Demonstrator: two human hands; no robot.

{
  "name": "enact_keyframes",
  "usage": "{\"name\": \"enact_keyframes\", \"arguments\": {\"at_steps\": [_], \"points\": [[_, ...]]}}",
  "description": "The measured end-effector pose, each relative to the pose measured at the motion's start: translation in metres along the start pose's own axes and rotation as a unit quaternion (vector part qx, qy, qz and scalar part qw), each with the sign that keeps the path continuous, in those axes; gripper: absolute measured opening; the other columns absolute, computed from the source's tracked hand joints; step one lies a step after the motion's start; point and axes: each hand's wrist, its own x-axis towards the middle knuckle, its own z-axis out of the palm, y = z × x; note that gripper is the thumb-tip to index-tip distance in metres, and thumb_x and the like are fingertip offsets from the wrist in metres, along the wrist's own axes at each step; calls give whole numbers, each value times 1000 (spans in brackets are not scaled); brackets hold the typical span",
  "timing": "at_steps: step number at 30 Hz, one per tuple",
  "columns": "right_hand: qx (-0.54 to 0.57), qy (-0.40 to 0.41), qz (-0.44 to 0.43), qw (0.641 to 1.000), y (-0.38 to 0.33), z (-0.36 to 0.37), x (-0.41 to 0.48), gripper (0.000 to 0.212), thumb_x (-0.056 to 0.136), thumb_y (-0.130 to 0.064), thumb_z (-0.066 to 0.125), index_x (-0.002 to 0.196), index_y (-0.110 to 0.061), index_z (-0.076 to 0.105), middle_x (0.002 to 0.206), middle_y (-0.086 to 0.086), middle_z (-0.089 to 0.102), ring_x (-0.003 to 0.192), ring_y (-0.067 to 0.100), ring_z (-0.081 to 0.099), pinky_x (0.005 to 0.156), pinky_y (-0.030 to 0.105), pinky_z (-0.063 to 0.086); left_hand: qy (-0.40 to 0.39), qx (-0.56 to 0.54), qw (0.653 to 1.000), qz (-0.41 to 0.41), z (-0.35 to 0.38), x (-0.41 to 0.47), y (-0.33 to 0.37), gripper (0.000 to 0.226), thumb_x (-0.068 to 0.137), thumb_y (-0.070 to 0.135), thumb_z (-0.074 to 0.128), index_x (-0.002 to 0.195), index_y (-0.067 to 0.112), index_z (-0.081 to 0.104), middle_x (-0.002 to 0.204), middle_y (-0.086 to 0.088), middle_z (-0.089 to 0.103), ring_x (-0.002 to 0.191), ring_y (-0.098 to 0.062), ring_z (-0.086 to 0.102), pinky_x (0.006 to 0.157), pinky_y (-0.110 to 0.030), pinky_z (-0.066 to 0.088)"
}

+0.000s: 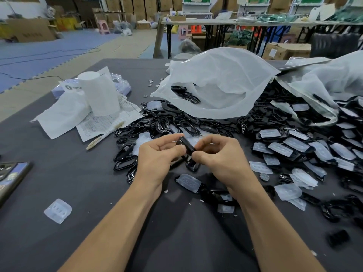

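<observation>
Before the white bag, head view: every place below was reckoned from the big translucent white plastic bag lying open on the dark grey table.
Left hand: nearer than the bag's mouth, with its fingers curled; thumb and forefinger pinched the small black plastic shell piece at its left end.
Right hand: also nearer than the bag, close beside the left hand; thumb and forefinger pinched the same piece at its lower right end.
Black shell piece: sat tilted between the fingertips of both hands, straight in front of the bag's middle.
Heap of glossy black plastic frames: spilled from the bag's mouth and spread to its near left.
Clear silicone button pads on black shells: were piled to the bag's near right.
Single clear silicone pad: lay between the wrists, nearer than the bag.
Loose clear silicone pad: lay alone, well off to the bag's near left.
Roll of white tissue: stood upright left of the bag, on a printed paper sheet.
White pen: lay at that sheet's near edge, left of the bag.
Silver coin cell: lay to the bag's near right, just beyond the right wrist.
Dark phone: lay far left of the bag and was partly cut off.
</observation>
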Motion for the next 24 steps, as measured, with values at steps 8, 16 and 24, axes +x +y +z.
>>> {"name": "enact_keyframes", "arguments": {"at_steps": [8,16,24], "points": [[-61,30,-27,997,-4,3,-3,18,75,-15,79,80,-32,81,72,-14,77,72,1,73,69,15,55,-17,-63,998,-19,1,0,3,33,86,-6,72,91,24,85,86,-8,79,70,-13,71,65,-21,58],[-142,54,-56,987,-9,8,-13,18,73,-21,76,75,-39,80,61,-21,70,62,-2,65,52,6,44,1,49,999,17,-2,3,4,44,77,-15,70,69,26,84,69,-2,77,60,-11,66,59,-20,53],[-26,66,12,997,-7,8,-7,15,65,-23,77,77,-31,83,71,-10,77,72,8,75,73,33,62,-60,10,998,-3,0,-1,-2,22,77,-1,79,88,17,84,82,-15,78,67,-22,71,62,-27,58]]}}
